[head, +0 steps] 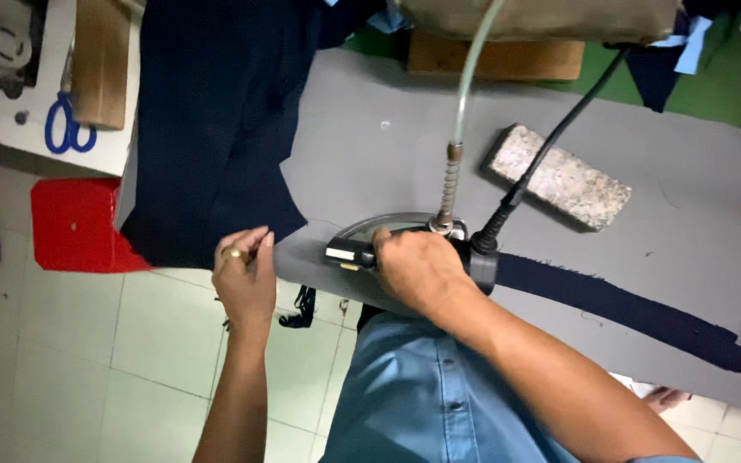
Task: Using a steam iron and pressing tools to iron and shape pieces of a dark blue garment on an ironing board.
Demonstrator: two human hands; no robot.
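Under right hand, steam iron

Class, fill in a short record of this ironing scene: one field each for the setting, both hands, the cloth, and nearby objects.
setting: grey padded pressing table above a pale tiled floor
right hand: right hand grips the handle of a steam iron, which has a hose and a black cable attached
left hand: left hand pinches the edge of the dark navy fabric
cloth: navy strip lies flat behind the iron
nearby: speckled stone block; blue scissors; red stool
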